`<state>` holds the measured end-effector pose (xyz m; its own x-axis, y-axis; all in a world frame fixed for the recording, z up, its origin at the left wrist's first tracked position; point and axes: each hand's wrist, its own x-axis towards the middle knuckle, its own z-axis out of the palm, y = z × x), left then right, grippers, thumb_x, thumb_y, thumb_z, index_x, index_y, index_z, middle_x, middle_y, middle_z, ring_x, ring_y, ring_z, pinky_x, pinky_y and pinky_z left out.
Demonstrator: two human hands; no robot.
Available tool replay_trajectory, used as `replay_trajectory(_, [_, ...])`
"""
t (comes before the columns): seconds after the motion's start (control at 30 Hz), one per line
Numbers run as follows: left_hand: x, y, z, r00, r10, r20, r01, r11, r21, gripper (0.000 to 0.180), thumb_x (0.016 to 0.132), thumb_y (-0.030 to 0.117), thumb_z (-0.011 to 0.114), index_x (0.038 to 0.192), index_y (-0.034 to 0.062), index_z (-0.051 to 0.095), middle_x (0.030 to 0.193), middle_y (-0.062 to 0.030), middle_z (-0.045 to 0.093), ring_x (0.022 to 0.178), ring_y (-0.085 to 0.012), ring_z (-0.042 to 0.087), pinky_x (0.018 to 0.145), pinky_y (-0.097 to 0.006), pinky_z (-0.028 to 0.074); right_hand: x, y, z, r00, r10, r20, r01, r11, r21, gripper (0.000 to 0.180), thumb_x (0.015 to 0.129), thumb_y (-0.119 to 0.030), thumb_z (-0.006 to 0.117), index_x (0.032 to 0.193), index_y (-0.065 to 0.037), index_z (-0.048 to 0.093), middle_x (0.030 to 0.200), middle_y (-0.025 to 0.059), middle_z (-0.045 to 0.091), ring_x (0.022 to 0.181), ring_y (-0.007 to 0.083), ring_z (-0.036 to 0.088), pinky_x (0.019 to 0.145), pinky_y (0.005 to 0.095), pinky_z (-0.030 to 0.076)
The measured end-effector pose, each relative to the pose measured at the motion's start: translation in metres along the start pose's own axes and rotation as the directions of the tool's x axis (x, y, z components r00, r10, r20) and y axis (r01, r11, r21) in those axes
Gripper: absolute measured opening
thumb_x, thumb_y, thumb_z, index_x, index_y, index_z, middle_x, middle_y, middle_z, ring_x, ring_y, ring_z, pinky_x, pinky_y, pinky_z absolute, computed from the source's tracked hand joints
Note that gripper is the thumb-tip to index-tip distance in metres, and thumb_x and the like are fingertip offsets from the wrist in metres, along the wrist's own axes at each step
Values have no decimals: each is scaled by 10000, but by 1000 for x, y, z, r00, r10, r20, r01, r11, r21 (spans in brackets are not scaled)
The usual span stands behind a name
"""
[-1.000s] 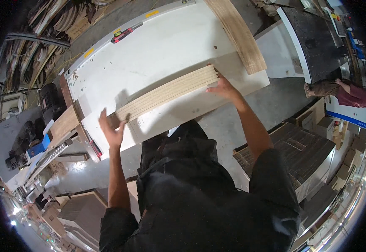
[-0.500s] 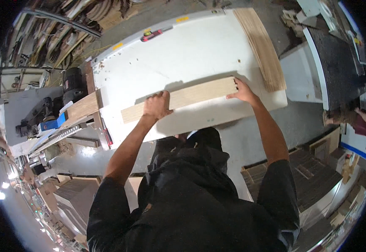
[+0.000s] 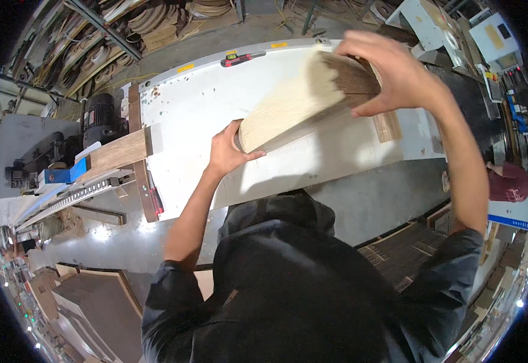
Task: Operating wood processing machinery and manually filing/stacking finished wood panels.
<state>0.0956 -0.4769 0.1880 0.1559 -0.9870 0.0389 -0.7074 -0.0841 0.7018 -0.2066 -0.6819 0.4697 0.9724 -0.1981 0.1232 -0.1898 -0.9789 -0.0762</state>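
Observation:
A bundle of pale wooden strips [image 3: 294,112] is held between my two hands above the white worktable [image 3: 185,127]. Its right end is raised and tilted up close to the camera; uneven strip ends and a dark brown face show there. My left hand [image 3: 227,148] is closed round the lower left end, its thumb along the near edge. At the raised end, my right hand [image 3: 397,72] grips with thumb below and fingers over the top, slightly blurred. Whether the left end touches the tabletop I cannot tell. More brown wooden strips [image 3: 388,127] lie at the table's right end, partly hidden behind the bundle.
Along the table's far edge runs a pale metal rail [image 3: 215,62], with a red and black hand tool [image 3: 242,59] beside it. A machine with a dark motor [image 3: 100,118] stands left. A red-handled tool [image 3: 156,199] lies at the near left corner. Stacked panels [image 3: 94,302] stand behind.
The bundle lay along the table before; its right end has been lifted and turned up by my right hand. My left hand has shifted to the left end.

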Motion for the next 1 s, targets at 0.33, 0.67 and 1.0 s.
replay_trajectory(0.33, [-25,-102,16,1000,8,16,1,877,-480,921,576,389,1064,1302,24,633,1207,-156,762,1126,-294,743,1024,-406,566,136,-150,-14,998,-1,66,10,992,-127,754,600,-273,973,1231,-13,652,1113,139,681,1061,369,687,926,467,558])
replay_trajectory(0.67, [-29,-96,3,984,97,-150,-156,876,-456,841,578,310,1063,1277,78,656,1209,-120,757,1111,-298,749,987,-405,589,139,-196,-4,945,257,202,-217,955,-202,843,720,-181,936,1434,-19,519,1411,200,596,1297,418,598,1112,492,483])
replay_trajectory(1.0, [-58,-147,6,991,89,-102,-88,996,14,743,713,398,965,1312,72,670,1280,-152,727,1307,-350,632,1219,-551,371,132,-183,45,941,285,-182,-300,952,-63,958,514,-320,1030,1337,-82,603,1287,163,674,1194,415,623,1051,498,467])
